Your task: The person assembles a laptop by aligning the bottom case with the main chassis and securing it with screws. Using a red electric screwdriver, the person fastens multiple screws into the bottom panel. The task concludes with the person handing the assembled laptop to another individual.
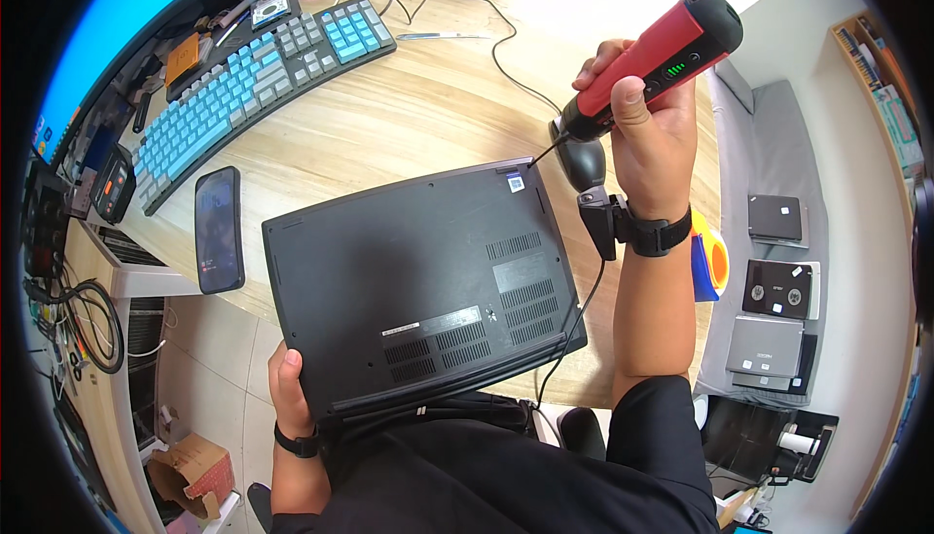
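A black laptop [418,281] lies bottom side up, its near edge against my body and its far part over the wooden desk. My left hand [290,388] grips its near left corner, thumb on top and the other fingers hidden beneath. In my right hand [647,116] is a red and black electric screwdriver [642,62] with several green lights lit. Its thin bit slants down to the laptop's far right corner, where the tip appears to touch. A black mouse [582,162] sits just beyond that corner, partly behind the screwdriver's nose and my wrist strap.
A blue and grey keyboard [253,87] stands before a monitor [117,28] at the far left. Left of the laptop lies a phone [219,228]. Beside my right forearm is an orange and blue object [712,262]. A cable [569,339] crosses the laptop's right edge. Several laptops rest on a grey sofa [773,160].
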`<state>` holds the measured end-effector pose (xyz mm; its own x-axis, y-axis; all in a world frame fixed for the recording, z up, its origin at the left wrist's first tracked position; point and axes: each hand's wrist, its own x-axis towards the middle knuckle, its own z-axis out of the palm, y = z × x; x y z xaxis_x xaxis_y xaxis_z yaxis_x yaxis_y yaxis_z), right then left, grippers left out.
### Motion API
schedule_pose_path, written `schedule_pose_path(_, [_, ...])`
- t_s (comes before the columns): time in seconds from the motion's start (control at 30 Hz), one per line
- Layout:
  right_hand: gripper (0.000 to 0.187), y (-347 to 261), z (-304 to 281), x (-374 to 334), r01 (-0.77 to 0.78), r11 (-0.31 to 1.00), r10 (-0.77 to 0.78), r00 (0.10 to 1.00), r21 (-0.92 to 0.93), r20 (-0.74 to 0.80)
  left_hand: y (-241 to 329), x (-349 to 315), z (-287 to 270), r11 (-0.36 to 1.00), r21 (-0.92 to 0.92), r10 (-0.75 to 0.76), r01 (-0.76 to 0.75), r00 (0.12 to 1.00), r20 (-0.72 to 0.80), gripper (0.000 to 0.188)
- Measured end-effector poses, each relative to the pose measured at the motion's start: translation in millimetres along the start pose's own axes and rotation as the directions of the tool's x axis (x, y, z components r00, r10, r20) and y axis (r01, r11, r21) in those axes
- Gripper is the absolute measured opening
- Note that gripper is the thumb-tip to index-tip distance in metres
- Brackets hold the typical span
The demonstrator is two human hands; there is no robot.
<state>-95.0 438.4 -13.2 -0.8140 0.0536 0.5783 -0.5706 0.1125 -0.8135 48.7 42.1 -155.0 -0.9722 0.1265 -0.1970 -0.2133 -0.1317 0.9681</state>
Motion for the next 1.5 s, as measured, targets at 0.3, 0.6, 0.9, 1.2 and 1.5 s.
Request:
schedule_pose_path(0.3, [0.055, 1, -1, 0, -0.017, 0.999, 0.017, 1.0, -0.028, -0.013, 2, -1, 3, 1.0, -0.029, -0.005, 0.004, 1.0, -0.024, 0.051])
schedule_pose_path(0.6, [0.054, 0, -2, 1, -0.01, 0.999, 0.01, 1.0, -0.034, 0.002, 0, -1, 1, 0.999, -0.035, -0.011, 0.011, 1.0, -0.014, 0.051])
schedule_pose_path(0.9, [0.05, 3, -3, 1, -0.002, 0.998, 0.002, 1.0, -0.06, 0.001, 0, 0, 4, 1.0, -0.005, 0.003, -0.003, 0.999, -0.041, 0.059])
schedule_pose_path(1.2, [0.033, -12, 2, 11, 0.093, 0.964, -0.094, 0.996, 0.249, -0.006, -1, -4, -10, 0.992, -0.037, -0.117, 0.12, 0.989, 0.086, 0.058])
schedule_pose_path(1.5, [0.033, -62, -40, 30, -0.508, 0.807, 0.476, 0.861, -0.302, -0.176, -6, 3, -13, 0.884, -0.357, -0.209, 0.303, 0.938, 0.278, 0.052])
